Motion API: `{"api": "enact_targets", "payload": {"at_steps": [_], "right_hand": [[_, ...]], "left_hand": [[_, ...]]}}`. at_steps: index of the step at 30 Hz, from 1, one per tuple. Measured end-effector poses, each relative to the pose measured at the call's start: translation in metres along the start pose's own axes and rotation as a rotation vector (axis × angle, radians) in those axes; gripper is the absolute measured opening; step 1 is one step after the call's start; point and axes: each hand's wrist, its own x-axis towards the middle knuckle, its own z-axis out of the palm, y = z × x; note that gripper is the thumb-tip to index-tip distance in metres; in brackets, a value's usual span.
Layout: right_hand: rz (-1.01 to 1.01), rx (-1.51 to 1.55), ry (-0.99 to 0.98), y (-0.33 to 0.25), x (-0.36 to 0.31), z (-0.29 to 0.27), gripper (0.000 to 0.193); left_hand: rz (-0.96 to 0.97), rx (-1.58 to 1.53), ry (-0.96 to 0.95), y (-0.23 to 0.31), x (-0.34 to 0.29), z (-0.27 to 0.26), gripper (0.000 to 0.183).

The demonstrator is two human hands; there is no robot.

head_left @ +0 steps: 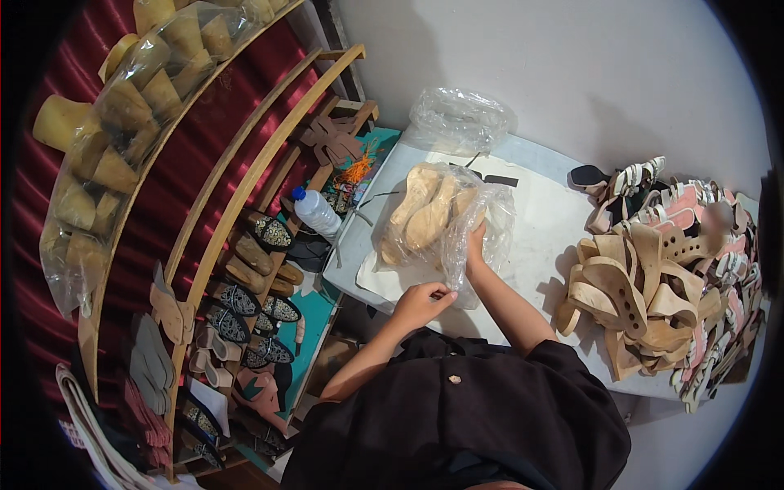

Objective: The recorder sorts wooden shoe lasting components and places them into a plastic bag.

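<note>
A clear plastic bag lies on the table in front of me, with several pale wooden shoe soles in its left part. My left hand is closed at the bag's near edge, thumb and fingers pinching the plastic. Against the bag's right side is my right hand, close to the wooden soles. Plastic folds cover its fingers, so their grip cannot be made out.
Another clear plastic bag rests at the table's back. Wooden soles with heels and strappy sandals are piled at the right. A wooden rack with shoes and a water bottle stand at the left.
</note>
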Motion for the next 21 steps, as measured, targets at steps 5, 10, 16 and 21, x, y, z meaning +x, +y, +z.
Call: {"api": "enact_targets", "payload": {"at_steps": [5, 10, 16, 21], "right_hand": [[-0.045, 0.061, 0.023, 0.007, 0.006, -0.003, 0.087], [0.131, -0.697, 0.208, 0.002, 0.01, -0.002, 0.088], [0.181, -0.969, 0.024, -0.018, -0.014, -0.014, 0.076], [0.175, -1.145, -0.153, -0.028, -0.015, -0.022, 0.077]], "left_hand": [[-0.055, -0.024, 0.006, 0.012, 0.002, -0.003, 0.03], [-0.018, -0.178, 0.103, 0.005, 0.003, 0.012, 0.023], [0.002, -0.298, 0.294, 0.01, -0.003, 0.03, 0.019], [-0.036, -0.335, 0.353, 0.01, -0.009, 0.041, 0.021]]}}
